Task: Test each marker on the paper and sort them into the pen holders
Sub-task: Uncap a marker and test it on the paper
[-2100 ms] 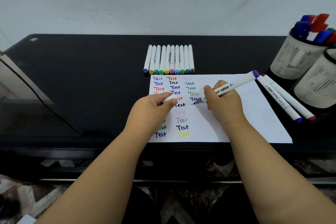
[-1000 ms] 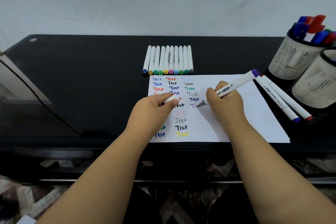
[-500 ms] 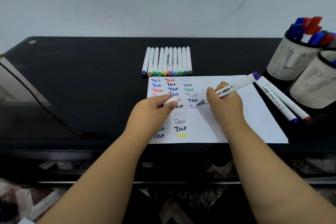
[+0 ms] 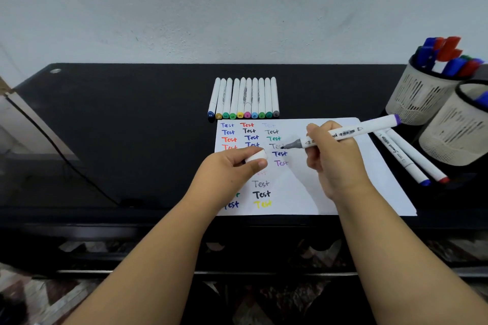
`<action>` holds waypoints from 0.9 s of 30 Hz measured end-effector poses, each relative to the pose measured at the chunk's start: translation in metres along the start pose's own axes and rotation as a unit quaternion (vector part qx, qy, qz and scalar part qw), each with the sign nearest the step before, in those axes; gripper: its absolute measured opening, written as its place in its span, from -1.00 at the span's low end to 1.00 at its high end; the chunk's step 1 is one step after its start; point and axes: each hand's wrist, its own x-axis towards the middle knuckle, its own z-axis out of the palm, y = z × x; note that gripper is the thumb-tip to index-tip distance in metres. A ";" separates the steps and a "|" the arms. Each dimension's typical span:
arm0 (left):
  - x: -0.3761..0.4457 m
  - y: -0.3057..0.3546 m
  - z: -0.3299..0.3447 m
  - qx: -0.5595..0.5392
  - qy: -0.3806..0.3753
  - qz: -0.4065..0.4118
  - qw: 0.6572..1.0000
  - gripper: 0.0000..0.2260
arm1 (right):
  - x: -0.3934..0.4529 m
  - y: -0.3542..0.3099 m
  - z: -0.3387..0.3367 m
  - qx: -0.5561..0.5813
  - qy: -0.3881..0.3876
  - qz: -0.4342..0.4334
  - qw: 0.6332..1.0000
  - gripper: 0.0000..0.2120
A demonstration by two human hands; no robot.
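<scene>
1. Fingers (image 4: pixel 315 134) of my right hand (image 4: pixel 332 158) are curled round the purple marker (image 4: pixel 351 132), gripping it near the uncapped grey tip, which points left above the paper (image 4: pixel 343 185); I cannot tell whether the tip touches the sheet.
2. Left hand (image 4: pixel 229 171) pinches the white cap (image 4: pixel 255 157) between thumb and forefinger, over the middle column of writing.
3. I see the paper lying flat on the black tabletop (image 4: pixel 118 126), carrying columns of the word "Test" in many colours.
4. Just beyond the sheet's far edge, a row of capped markers (image 4: pixel 244 97) lies side by side.
5. Two loose markers (image 4: pixel 406 158) lie at the paper's right edge, one blue-ended, one red-ended.
6. Far right stand two pen holders: the rear holder (image 4: pixel 420 92) is full of blue and red markers, the near holder (image 4: pixel 454 129) is cut off by the frame edge.
</scene>
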 end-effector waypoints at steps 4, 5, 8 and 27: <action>-0.002 0.002 0.001 -0.007 -0.022 0.013 1.000 -0.74 | -0.009 -0.004 0.004 0.005 -0.033 0.005 0.999 -0.64; -0.003 0.003 0.001 -0.011 -0.026 0.019 0.999 -0.75 | -0.011 -0.005 0.005 0.001 -0.038 0.008 0.999 -0.64; -0.005 0.006 0.003 -0.029 -0.044 0.035 0.998 -0.78 | -0.016 -0.005 0.009 -0.009 -0.055 0.021 0.998 -0.65; -0.006 0.006 -0.006 -0.064 0.006 0.026 0.998 -0.81 | -0.017 -0.018 -0.006 -0.021 -0.217 0.061 0.974 -0.83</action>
